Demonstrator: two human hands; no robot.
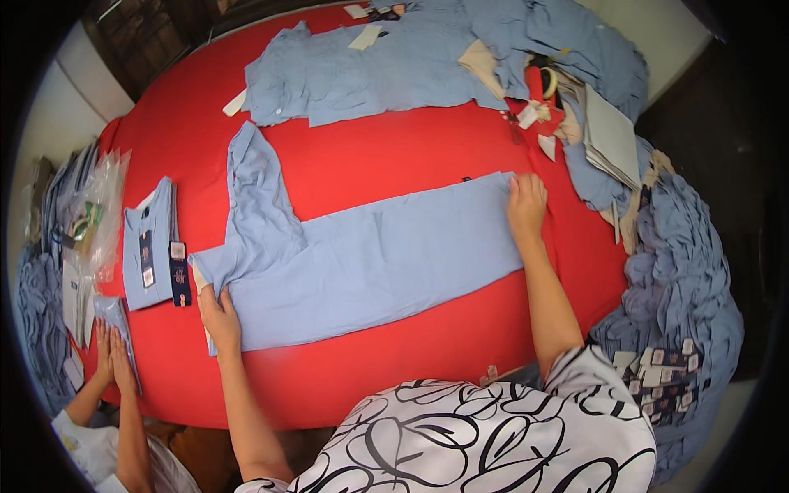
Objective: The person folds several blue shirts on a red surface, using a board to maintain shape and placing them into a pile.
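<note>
Your blue shirt [362,263] lies across the middle of the red bench [370,156], sides already folded into a long strip. Your left hand [219,319] and right hand [526,204] press flat, open, gripping nothing, at its ends. Lengthwise folds look left; a finished folded shirt [148,246] sits beyond the strip's left end.

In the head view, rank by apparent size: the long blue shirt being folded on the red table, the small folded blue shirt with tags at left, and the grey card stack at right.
1. Long blue shirt, clearly largest.
2. Small folded blue shirt.
3. Grey card stack.
The last two look close in size; fisheye bending makes that order unsure.
</note>
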